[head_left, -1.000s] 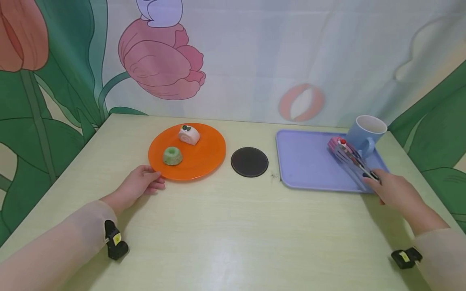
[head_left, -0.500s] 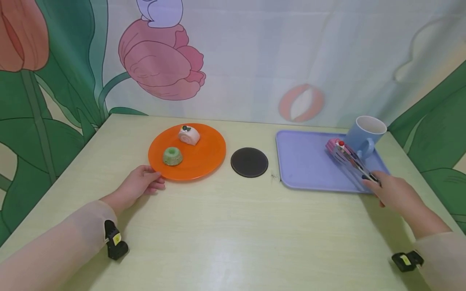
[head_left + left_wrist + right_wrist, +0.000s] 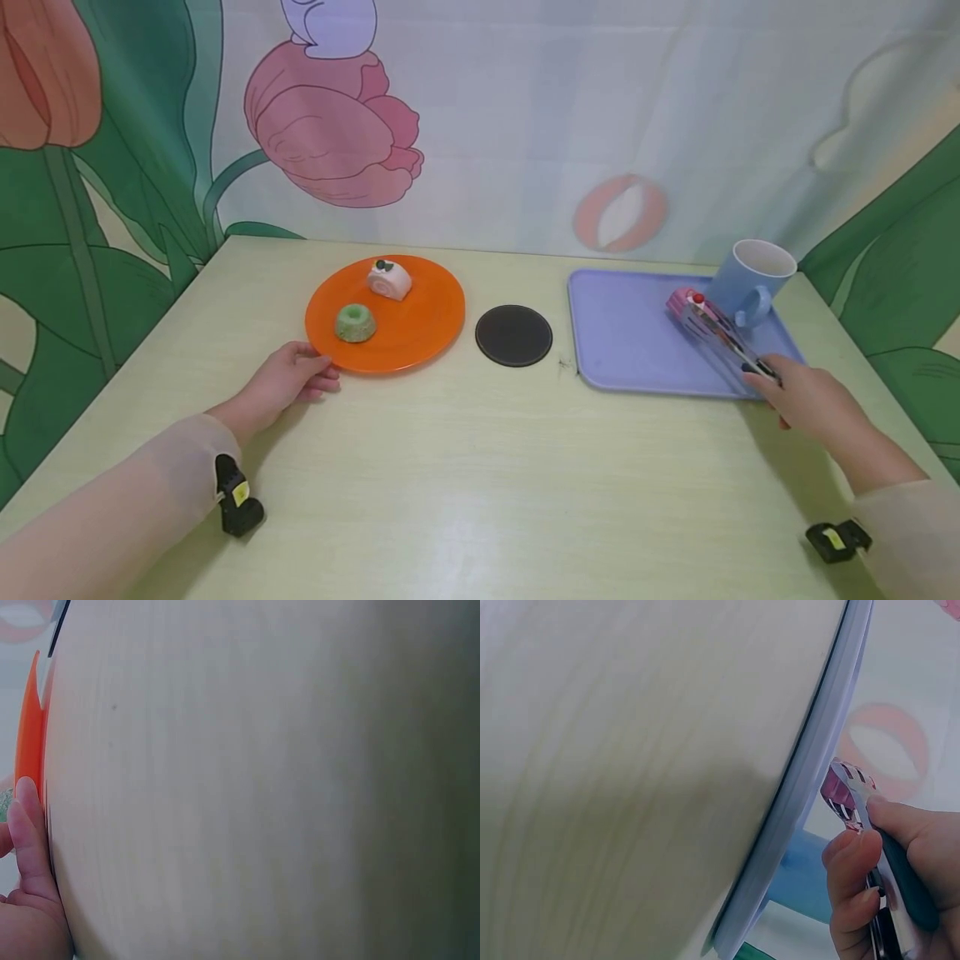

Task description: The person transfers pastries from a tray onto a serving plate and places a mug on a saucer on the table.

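At the near left rim of an orange plate [image 3: 420, 333], my left hand [image 3: 281, 385] pinches the edge, thumb above and fingers below. A green ring-shaped cake [image 3: 355, 323] and a pale pink cake roll [image 3: 389, 280] with a dark green topping sit on the plate. My right hand [image 3: 813, 404] grips metal tongs [image 3: 723, 332] with dark handles over the lilac tray [image 3: 622, 333]. Between the tong heads is a pink cake [image 3: 681, 302] with a red cherry on top. The right wrist view shows the slotted tong head [image 3: 855, 784] against the pink piece.
A light blue mug [image 3: 750, 279] stands at the tray's back right, close beside the tongs, its handle facing the front. A round black coaster [image 3: 513, 335] lies between plate and tray. A printed curtain [image 3: 510, 125] hangs behind the table [image 3: 480, 483].
The tongs and pink cake have shifted slightly left, away from the mug. My right hand has moved a little with them. The left hand and the plate stay in place.
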`<state>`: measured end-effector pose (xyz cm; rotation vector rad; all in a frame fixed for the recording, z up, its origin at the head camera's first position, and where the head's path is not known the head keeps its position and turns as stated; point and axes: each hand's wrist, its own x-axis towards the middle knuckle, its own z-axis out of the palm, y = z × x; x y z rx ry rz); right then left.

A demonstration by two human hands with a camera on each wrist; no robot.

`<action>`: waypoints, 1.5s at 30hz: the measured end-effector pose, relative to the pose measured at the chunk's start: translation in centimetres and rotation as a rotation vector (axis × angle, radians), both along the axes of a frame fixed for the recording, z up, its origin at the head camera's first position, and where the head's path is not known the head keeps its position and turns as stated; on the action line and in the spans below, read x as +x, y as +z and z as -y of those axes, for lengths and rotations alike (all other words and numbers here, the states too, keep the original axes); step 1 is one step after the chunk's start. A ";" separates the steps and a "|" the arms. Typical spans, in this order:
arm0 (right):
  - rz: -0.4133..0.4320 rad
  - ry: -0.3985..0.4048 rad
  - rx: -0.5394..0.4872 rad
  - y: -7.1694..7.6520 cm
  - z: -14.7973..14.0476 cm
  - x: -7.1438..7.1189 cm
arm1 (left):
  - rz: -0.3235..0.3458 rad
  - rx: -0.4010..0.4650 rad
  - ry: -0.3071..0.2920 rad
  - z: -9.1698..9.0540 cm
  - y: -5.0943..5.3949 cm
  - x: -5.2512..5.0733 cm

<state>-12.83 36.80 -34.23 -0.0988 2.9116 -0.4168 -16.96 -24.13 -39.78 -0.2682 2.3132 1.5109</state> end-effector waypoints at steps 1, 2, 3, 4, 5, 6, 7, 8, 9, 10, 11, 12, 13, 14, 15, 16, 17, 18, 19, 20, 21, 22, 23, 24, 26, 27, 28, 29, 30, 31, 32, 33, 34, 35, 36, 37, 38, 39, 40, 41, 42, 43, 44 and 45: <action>0.000 0.000 -0.001 0.0 0.1 0.0 | 0.000 0.000 -0.001 0.0 0.0 0.0; 0.000 0.002 -0.001 0.0 0.1 0.0 | -0.001 0.000 -0.001 0.0 0.0 0.0; 0.002 0.003 -0.001 0.0 0.2 0.0 | -0.001 0.002 -0.001 0.0 0.0 0.0; 0.001 0.004 0.000 -0.1 0.3 0.0 | 0.000 0.002 -0.002 0.0 0.0 0.0; 0.000 0.007 0.002 -0.1 0.3 0.0 | 0.000 0.000 -0.002 0.0 0.0 0.0; 0.000 0.008 0.005 -0.1 0.4 0.0 | 0.001 -0.001 -0.003 0.0 0.0 0.0; -0.001 0.010 0.006 -0.1 0.4 0.0 | 0.002 -0.002 -0.003 0.0 0.0 0.0; -0.002 0.012 0.007 0.0 0.5 0.0 | 0.002 -0.003 -0.003 0.0 0.0 0.0; -0.003 0.011 0.006 0.0 0.5 0.0 | 0.002 -0.002 -0.004 0.0 0.0 0.0; -0.007 0.011 0.005 0.0 0.6 0.0 | 0.000 -0.003 -0.006 -0.1 0.1 0.1; -0.006 0.011 0.003 0.1 0.7 0.0 | -0.001 -0.002 -0.005 -0.1 0.1 0.1; -0.004 0.009 0.000 0.1 0.7 0.0 | -0.003 0.001 -0.008 -0.1 0.1 0.1; -0.003 0.008 -0.004 0.2 0.8 0.0 | -0.003 0.002 -0.008 -0.1 0.2 0.1; 0.000 0.006 -0.007 0.2 0.9 0.0 | -0.003 0.001 -0.009 -0.1 0.2 0.1; 0.002 0.006 -0.010 0.2 1.0 0.0 | -0.002 0.002 -0.007 -0.1 0.2 0.1; 0.002 0.007 -0.011 0.3 1.0 0.0 | -0.002 0.001 -0.008 -0.1 0.3 0.1; 0.003 0.006 -0.012 0.3 1.1 0.0 | 0.001 0.001 -0.006 -0.1 0.3 0.1; 0.003 0.006 -0.012 0.3 1.1 0.1 | 0.001 0.003 -0.008 -0.2 0.3 0.1; 0.002 0.007 -0.012 0.3 1.2 0.1 | 0.003 0.001 -0.004 -0.2 0.3 0.1; 0.003 0.006 -0.011 0.2 1.2 0.1 | 0.004 0.002 -0.003 -0.2 0.3 0.1; 0.001 0.008 -0.011 0.2 1.2 0.1 | 0.006 0.003 0.000 -0.2 0.3 0.1; 0.000 0.009 -0.011 0.2 1.2 0.1 | 0.005 0.003 0.000 -0.2 0.3 0.1; 0.000 0.010 -0.011 0.2 1.2 0.1 | 0.006 0.003 0.002 -0.1 0.3 0.1; -0.003 0.011 -0.011 0.2 1.2 0.1 | 0.007 0.002 0.002 -0.1 0.3 0.1; -0.005 0.013 -0.011 0.2 1.3 0.1 | 0.009 0.000 0.006 -0.1 0.3 0.1; -0.008 0.014 -0.010 0.2 1.3 0.1 | 0.009 -0.002 0.006 -0.1 0.3 0.1; -0.008 0.014 -0.010 0.2 1.3 0.1 | 0.009 -0.003 0.004 -0.1 0.2 0.1; -0.007 0.013 -0.010 0.2 1.3 0.1 | 0.009 -0.003 0.004 -0.1 0.3 0.2; -0.008 0.014 -0.010 0.2 1.4 0.1 | 0.009 -0.003 0.005 -0.1 0.3 0.2; -0.004 0.012 -0.009 0.2 1.4 0.1 | 0.009 -0.003 0.005 -0.1 0.3 0.2; -0.001 0.010 -0.011 0.1 1.4 0.1 | 0.008 -0.004 0.003 -0.2 0.3 0.2; 0.003 0.008 -0.013 0.1 1.5 0.1 | 0.009 -0.004 0.003 -0.2 0.3 0.2; 0.005 0.008 -0.014 0.1 1.5 0.1 | 0.011 -0.003 0.003 -0.2 0.3 0.2; 0.006 0.009 -0.015 0.1 1.6 0.2 | 0.011 -0.003 0.003 -0.2 0.3 0.2; 0.004 0.010 -0.017 0.0 1.6 0.2 | 0.012 -0.002 0.002 -0.2 0.3 0.2; 0.001 0.012 -0.021 0.1 1.6 0.3 | 0.012 -0.002 0.001 -0.2 0.3 0.2; -0.002 0.015 -0.024 0.1 1.7 0.3 | 0.010 -0.003 0.000 -0.2 0.3 0.2; -0.008 0.019 -0.026 0.1 1.7 0.4 | 0.010 -0.003 -0.001 -0.1 0.2 0.2; -0.014 0.023 -0.028 0.1 1.8 0.4 | 0.007 -0.004 -0.002 -0.1 0.2 0.2; -0.017 0.025 -0.030 0.1 1.8 0.4 | 0.005 -0.004 -0.003 -0.1 0.2 0.2; -0.021 0.027 -0.030 0.1 1.9 0.4 | 0.003 -0.004 -0.004 -0.1 0.2 0.2; -0.021 0.028 -0.031 0.1 1.9 0.4 | 0.001 -0.005 -0.005 -0.1 0.2 0.2; -0.021 0.029 -0.027 0.1 2.0 0.4 | -0.001 -0.006 -0.006 -0.1 0.2 0.2; -0.023 0.030 -0.025 0.1 2.0 0.4 | -0.002 -0.005 -0.007 -0.1 0.2 0.2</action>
